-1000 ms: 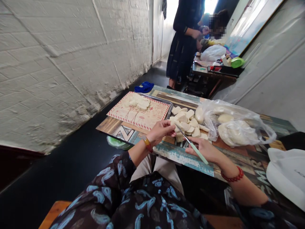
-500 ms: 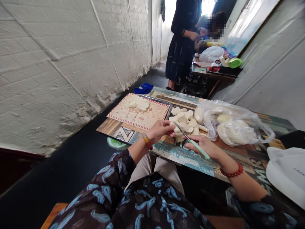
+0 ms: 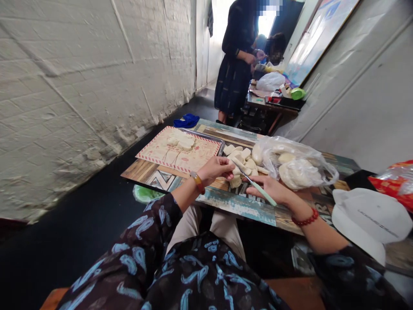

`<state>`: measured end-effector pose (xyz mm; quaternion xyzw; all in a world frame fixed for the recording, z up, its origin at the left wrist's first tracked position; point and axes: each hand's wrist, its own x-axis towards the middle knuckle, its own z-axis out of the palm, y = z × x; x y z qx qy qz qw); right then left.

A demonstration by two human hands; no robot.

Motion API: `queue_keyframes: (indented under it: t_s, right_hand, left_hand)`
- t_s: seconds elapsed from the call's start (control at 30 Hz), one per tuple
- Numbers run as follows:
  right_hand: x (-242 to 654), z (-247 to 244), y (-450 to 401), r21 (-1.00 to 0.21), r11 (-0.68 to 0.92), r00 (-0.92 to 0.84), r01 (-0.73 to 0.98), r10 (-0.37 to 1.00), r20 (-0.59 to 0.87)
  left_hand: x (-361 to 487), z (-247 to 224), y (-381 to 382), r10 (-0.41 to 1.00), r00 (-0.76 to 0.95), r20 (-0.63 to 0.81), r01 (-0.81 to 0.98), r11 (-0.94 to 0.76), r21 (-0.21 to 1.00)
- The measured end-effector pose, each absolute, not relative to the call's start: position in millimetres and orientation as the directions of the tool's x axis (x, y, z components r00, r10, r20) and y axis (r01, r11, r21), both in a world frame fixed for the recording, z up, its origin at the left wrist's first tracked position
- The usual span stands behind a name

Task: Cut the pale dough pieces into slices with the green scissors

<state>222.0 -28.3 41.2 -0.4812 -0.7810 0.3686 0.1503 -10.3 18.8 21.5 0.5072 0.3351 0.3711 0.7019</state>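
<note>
My right hand is closed on a tool with a pale green handle and a thin dark metal end. That metal end reaches up to the fingertips of my left hand, which are pinched together; whatever they hold is too small to make out. Behind both hands lies a pile of pale, flat pieces on the wood-patterned table. Left of the pile, more pale pieces rest on a printed paper sheet over a metal tray.
Right of the pile sits a clear plastic bag holding pale lumps. A white cap and a red package are at the right. Blue cloth lies beyond the tray. A person stands by a farther table.
The view has turned somewhat right, so the table and pile appear farther left and the red package shows. Both hands keep nearly the same pose around the tool.
</note>
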Motion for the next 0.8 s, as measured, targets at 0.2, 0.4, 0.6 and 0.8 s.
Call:
queue_keyframes:
  t_s: [0.2, 0.4, 0.6, 0.8]
  right_hand:
    - [233, 28, -4, -0.78, 0.167, -0.417, 0.603, 0.899, -0.131]
    - [233, 25, 33, -0.774, 0.152, -0.425, 0.615, 0.89, -0.163]
    - [219, 46, 58, -0.792, -0.043, -0.394, 0.608, 0.85, -0.349]
    - [217, 62, 60, -0.825, -0.195, -0.342, 0.53, 0.841, -0.418]
  left_hand:
    - [-1, 21, 53, 0.851, 0.497, -0.17, -0.142, 0.273, 0.951]
    - [-1, 23, 98, 0.818, 0.473, -0.326, -0.091, 0.413, 0.906]
    - [-5, 36, 124, 0.757, 0.47, -0.453, 0.008, 0.51, 0.86]
    - [0, 61, 136, 0.658, 0.482, -0.579, 0.119, 0.605, 0.787]
